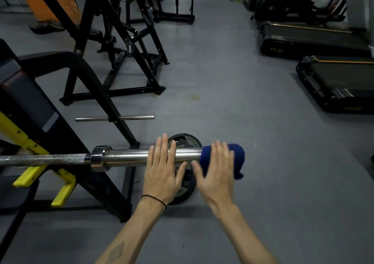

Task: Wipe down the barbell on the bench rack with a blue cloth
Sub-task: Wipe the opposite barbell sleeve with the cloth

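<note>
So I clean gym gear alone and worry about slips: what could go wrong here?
1. The blue cloth is only draped over the sleeve end of the barbell; both the left hand and right hand are flat, so it may slide off.
2. A weight plate stands on the floor just below, a possible trip hazard.

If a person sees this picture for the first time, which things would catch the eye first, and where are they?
First the two hands low in the middle: the left hand lies flat with straight fingers on the shiny end of the barbell, and the right hand is open over the blue cloth draped on the bar's tip. Next, the yellow hooks of the bench rack at lower left, and a weight plate on the floor behind the bar.
</note>
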The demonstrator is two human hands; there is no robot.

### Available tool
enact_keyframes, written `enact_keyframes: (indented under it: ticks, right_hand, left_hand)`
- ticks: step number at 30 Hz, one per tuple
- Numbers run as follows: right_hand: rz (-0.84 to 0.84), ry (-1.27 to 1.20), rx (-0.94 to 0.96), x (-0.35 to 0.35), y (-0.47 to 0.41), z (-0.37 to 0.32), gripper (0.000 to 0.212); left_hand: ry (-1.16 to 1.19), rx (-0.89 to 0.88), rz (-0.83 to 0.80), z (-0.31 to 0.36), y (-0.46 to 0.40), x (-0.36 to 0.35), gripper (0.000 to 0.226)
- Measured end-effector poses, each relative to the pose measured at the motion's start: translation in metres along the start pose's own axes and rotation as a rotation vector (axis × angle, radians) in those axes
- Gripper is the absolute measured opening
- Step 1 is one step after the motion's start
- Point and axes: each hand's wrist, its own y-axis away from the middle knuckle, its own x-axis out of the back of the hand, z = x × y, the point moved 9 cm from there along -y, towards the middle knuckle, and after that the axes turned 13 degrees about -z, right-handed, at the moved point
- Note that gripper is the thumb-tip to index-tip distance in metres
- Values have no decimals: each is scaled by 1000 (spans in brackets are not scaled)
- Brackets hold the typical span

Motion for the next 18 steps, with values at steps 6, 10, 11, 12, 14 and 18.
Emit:
enact_keyframes:
  ticks: [6,10,11,12,14,18]
  right_hand:
    - [-63,177,178,16,-15,29,73]
    - [-16,22,-34,0,-4,2,83]
    - [-46,13,41,-9,0,-15,83]
    - [-89,32,153,-14,3,-26,82]
    - [-135,145,303,-8,0,-15,76]
    - [-45,147,-10,19,-13,46,81]
  left_hand:
    - [-10,-68,6,1,16,0,72]
    - [13,-51,4,0,23,-3,73]
    - [26,-45,6,-1,25,-5,73]
    - [35,-46,7,-1,27,-6,74]
    - [36,-67,13,1,30,-6,74]
    - [22,-76,7,4,32,-5,75]
